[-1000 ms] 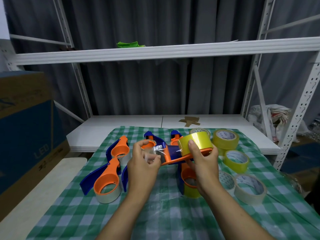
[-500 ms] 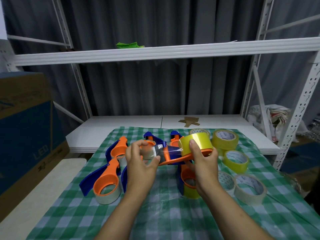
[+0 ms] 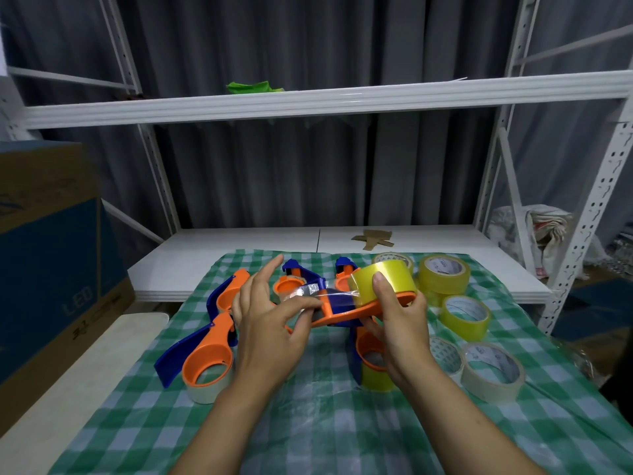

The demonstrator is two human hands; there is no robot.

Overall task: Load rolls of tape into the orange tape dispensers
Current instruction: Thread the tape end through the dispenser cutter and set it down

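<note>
My right hand grips an orange and blue tape dispenser held above the table, with a yellow tape roll seated on it and my forefinger lying on the roll. A clear strip of tape runs leftward from the roll across the dispenser's blue front. My left hand pinches the strip's free end between thumb and fingers, its forefinger pointing up. Other loaded dispensers lie on the cloth: one at the left, another below my right hand.
A green checked cloth covers the table. Several loose tape rolls sit at the right, yellow and beige ones. More dispensers lie behind my hands. A cardboard box stands left; a white rack stands behind.
My left hand has drawn the tape strip further leftward off the roll and lifted its forefinger. My right hand holds the dispenser in nearly the same place.
</note>
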